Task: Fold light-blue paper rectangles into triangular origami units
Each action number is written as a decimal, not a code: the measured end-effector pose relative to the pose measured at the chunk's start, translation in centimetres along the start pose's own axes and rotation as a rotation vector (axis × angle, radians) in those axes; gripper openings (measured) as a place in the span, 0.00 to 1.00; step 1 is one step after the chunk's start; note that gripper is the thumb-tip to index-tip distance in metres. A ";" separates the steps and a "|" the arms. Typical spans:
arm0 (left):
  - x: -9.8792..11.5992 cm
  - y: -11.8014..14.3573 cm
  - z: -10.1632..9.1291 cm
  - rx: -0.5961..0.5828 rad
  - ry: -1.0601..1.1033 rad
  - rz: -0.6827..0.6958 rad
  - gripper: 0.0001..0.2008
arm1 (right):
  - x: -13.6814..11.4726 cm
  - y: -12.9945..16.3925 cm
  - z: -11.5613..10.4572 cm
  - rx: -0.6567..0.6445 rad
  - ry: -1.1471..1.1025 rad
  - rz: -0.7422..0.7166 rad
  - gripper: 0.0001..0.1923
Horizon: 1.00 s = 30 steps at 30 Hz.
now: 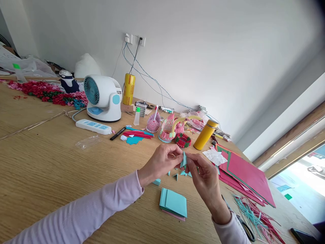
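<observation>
Basically both hands meet above the surface [50, 162], pinching one small folded teal paper piece [183, 159] between them. Left hand [162, 162] has its grip closed on the piece's left edge; right hand [204, 178] clamps the right edge with thumb and forefinger, so the fold is held taut from both sides, raised off the wood. Finished teal triangles [177, 174] lie just below, dropped within reach. Stack of teal squares [174, 202] sits near the wrists as supply. Red sheets [243, 173] off to the right, yellow flask [205, 135] and fan [103, 97] farther back.
</observation>
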<state>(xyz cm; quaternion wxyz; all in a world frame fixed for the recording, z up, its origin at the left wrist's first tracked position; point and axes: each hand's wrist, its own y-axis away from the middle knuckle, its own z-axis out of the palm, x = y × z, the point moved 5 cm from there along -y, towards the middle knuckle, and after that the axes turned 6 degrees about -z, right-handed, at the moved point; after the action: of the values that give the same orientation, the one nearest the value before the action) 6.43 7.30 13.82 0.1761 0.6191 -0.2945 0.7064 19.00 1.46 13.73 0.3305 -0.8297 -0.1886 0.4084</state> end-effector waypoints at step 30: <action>-1.6 -0.2 0.4 -0.055 0.088 -0.053 0.18 | 0.7 0.0 0.0 0.051 -0.113 0.135 0.12</action>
<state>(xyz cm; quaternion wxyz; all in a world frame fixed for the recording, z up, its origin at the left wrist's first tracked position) 7.15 7.36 12.28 0.2245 0.5898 -0.2891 0.7199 19.46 1.85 13.29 0.3122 -0.8075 -0.1399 0.4805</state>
